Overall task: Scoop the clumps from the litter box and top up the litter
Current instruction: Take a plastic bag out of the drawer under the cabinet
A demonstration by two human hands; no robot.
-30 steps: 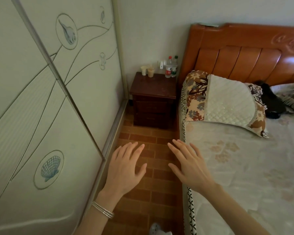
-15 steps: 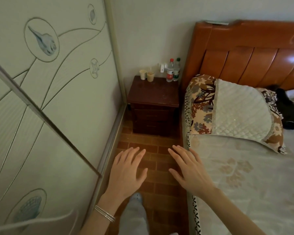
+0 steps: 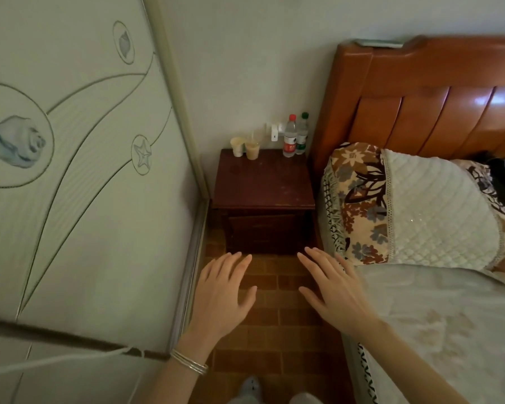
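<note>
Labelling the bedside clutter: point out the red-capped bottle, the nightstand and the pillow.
red-capped bottle [image 3: 289, 139]: head view, on its clear body.
nightstand [image 3: 263, 182]: head view, on its bare top.
pillow [image 3: 432, 208]: head view, on its white quilted panel.

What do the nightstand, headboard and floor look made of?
Nightstand: dark reddish wood, dull finish, pale scuffs on top.
Headboard: orange-brown wood, glossy varnish, bright glare on its panels.
Floor: probably reddish-brown tile, brick-pattern joint lines; could be printed vinyl.
</note>
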